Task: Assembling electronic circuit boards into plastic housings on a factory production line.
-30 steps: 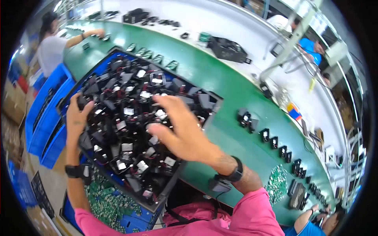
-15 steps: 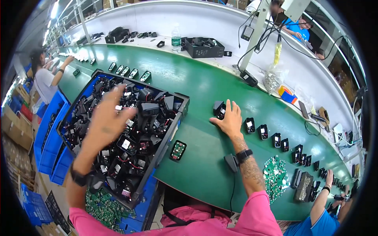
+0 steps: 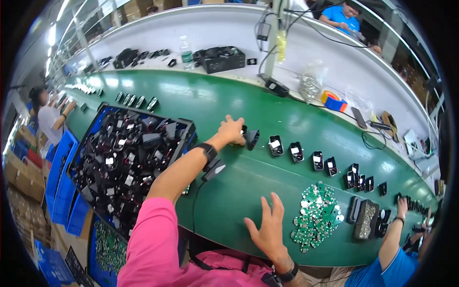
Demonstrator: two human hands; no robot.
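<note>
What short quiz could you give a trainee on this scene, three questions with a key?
1. Which of the person's own hands is at the black part on the green bench?
2. True or false: the person's own right wrist is bare.
3. What lies on the bench just to the right of the person's right hand?
A) A keyboard
B) A pile of green circuit boards
C) A pair of scissors

Key: 1. The left hand. 2. False; it wears a dark band. 3. B.
</note>
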